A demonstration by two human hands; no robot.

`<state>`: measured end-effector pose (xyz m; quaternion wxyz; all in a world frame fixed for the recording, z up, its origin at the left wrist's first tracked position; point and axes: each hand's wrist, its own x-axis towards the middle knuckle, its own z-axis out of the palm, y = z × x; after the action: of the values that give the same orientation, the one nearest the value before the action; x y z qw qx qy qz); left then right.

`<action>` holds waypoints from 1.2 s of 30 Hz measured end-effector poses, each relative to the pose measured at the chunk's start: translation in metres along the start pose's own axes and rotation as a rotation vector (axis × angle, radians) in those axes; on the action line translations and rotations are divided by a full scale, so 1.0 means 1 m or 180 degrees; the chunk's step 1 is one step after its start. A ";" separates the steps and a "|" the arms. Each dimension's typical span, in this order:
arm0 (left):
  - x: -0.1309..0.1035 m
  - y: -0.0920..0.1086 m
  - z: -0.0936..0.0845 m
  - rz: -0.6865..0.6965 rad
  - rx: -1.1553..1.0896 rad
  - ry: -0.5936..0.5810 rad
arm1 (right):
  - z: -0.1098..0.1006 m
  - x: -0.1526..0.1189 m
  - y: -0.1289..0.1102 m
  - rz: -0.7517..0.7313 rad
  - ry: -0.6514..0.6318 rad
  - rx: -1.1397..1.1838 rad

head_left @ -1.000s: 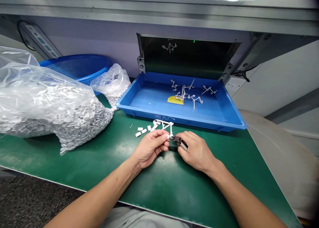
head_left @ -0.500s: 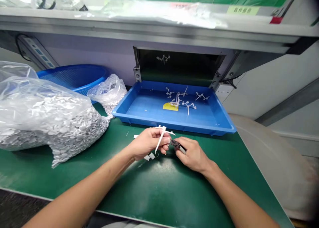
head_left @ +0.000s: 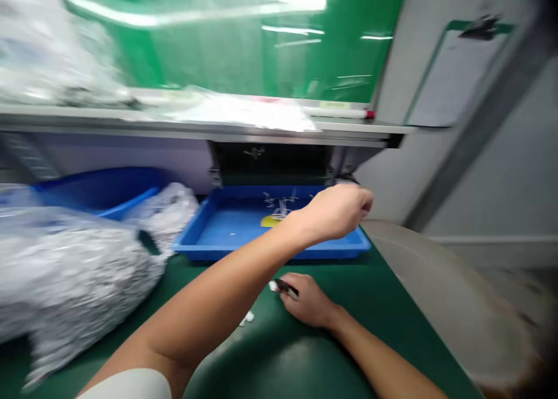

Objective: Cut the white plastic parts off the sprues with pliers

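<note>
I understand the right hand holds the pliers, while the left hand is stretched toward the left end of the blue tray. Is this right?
Wrong end: the head view shows the left hand stretched toward the right end of the blue tray. The right hand holds the pliers.

The left hand [head_left: 342, 208] extends across the blue tray [head_left: 220, 225] while the right hand [head_left: 310, 301] holds pliers [head_left: 288, 288].

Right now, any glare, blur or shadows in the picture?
Head view: white glare streaks cross the green board; also in the head view, the big bag and the pliers in the right hand look blurred, probably by motion; head view again: soft shine and shadow lie on the table, and the top right corner is dark.
</note>
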<state>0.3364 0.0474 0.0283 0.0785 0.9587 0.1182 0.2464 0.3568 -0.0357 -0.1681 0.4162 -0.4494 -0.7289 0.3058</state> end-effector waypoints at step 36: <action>-0.271 -0.045 0.032 -0.2227 0.0281 -0.1275 | -0.001 -0.009 0.016 -0.0393 -0.0694 -0.1132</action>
<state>0.1131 0.0152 -0.1322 0.1379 0.8921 0.4302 0.0077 0.3660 -0.0372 -0.1841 0.2669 -0.4345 -0.8382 0.1931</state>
